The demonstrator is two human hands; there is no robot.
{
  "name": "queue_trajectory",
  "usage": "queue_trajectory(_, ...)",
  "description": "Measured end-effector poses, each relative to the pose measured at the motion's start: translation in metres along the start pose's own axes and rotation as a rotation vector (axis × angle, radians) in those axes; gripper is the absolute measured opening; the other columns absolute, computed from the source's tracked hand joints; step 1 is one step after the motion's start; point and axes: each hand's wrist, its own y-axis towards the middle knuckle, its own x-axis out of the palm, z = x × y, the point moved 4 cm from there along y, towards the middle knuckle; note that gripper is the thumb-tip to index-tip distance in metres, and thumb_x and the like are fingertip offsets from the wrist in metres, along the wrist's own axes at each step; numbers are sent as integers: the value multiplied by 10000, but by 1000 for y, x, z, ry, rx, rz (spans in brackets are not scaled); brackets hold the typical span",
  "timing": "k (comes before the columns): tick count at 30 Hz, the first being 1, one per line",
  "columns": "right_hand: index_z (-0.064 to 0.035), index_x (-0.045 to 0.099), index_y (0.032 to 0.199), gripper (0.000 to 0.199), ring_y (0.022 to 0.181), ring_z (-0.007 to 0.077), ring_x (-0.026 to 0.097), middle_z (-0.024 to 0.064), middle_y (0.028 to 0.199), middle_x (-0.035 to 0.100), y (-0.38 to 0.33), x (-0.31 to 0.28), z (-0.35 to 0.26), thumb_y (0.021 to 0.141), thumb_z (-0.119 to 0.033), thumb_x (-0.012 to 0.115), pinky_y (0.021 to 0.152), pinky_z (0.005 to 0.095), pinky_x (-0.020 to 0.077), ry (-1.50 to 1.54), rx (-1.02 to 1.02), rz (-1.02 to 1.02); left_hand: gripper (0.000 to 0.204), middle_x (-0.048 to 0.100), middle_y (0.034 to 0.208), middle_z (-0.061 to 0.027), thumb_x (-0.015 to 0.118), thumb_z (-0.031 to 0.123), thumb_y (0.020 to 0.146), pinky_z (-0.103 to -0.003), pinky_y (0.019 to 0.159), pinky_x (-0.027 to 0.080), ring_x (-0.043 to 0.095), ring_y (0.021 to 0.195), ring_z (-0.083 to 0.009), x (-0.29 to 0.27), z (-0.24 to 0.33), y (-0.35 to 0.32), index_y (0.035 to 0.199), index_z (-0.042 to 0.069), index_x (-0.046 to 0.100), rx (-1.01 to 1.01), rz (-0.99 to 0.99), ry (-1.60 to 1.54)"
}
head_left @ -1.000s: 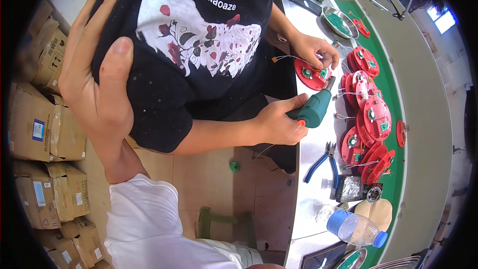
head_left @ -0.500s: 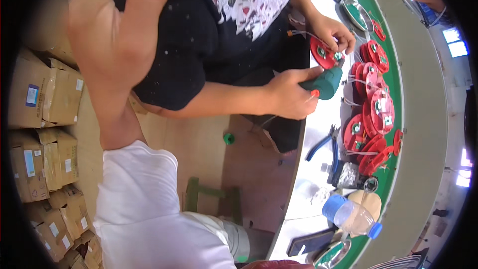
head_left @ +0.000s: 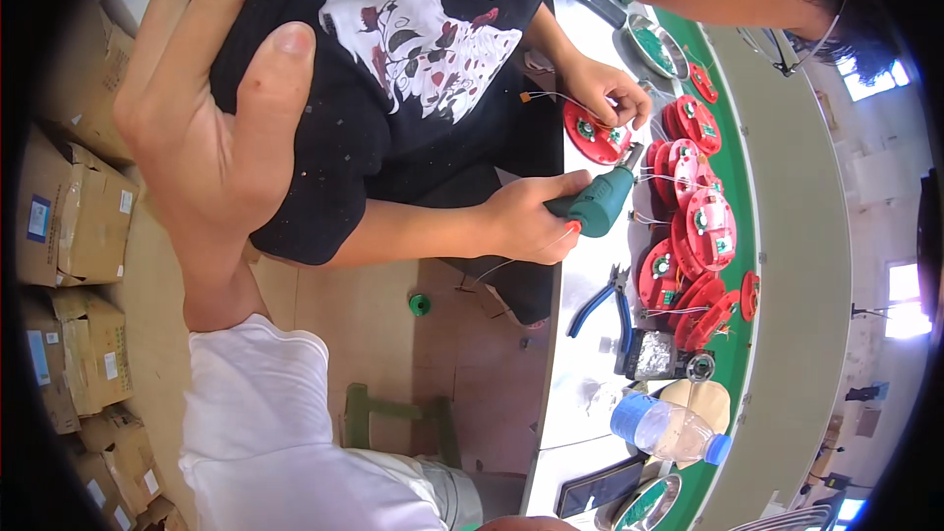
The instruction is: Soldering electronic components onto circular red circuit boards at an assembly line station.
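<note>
My left hand (head_left: 211, 108) is raised at the upper left, large and near the camera. Its thumb stands apart from the stretched fingers, whose tips run past the top edge; nothing shows in its grasp. It overlaps the black T-shirt (head_left: 339, 177) of a co-worker. My right hand is out of view. One of the co-worker's hands (head_left: 536, 221) grips a teal gun-shaped tool (head_left: 602, 203) with a metal nozzle. The other hand (head_left: 605, 90) is at a red disc (head_left: 590, 143) bearing small green boards and a wire with an orange connector.
Several red discs (head_left: 710, 226) are stacked along the bench's green mat (head_left: 733, 359). Blue-handled pliers (head_left: 619, 307), a plastic bottle (head_left: 669, 428), a dark phone-like slab (head_left: 600, 487) and a metal dish (head_left: 657, 49) lie there. Cardboard boxes (head_left: 93, 221) line the left; a green stool (head_left: 364, 418) stands below.
The view has shifted, so the bench and co-worker sit further left. More of my left hand's fingers shows. The co-worker's head has come into the upper right; the tool stays by the disc.
</note>
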Motion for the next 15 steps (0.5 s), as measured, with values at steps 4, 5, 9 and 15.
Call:
queue_trajectory(4, -30, 659, 1021, 299, 598, 151, 536, 34, 744, 602, -8, -7, 17, 897, -299, 619, 524, 289, 424, -12, 19, 46, 642, 597, 1231, -377, 547, 387, 815, -472, 1018, 464, 619, 1142, -465, 18, 5, -2, 1179, -132, 645, 59, 33, -6)
queue_trajectory(5, -30, 660, 1022, 300, 598, 151, 535, 34, 745, 603, -7, -3, 19, 897, -299, 620, 524, 289, 423, -17, 27, 40, 642, 597, 1231, -377, 547, 387, 815, -472, 1018, 464, 619, 1142, -465, 17, 8, -2, 1179, -132, 645, 56, 29, 2)
queue_trajectory(9, -30, 662, 1028, 302, 598, 152, 534, 34, 748, 604, -11, 5, 24, 894, -298, 624, 526, 290, 422, -29, 55, 36, 570, 622, 1174, -352, 568, 353, 816, -466, 969, 485, 640, 1086, -451, 24, -13, -2, 1140, -107, 660, 153, 104, -53)
queue_trajectory(15, -30, 666, 1036, 305, 599, 154, 531, 34, 753, 607, -20, -60, -2, 891, -296, 630, 530, 291, 421, 3, 45, 196, 398, 622, 1333, -194, 606, 185, 891, -396, 1047, 434, 579, 1233, -379, 19, -43, -4, 1272, 110, 691, 399, 63, -171)
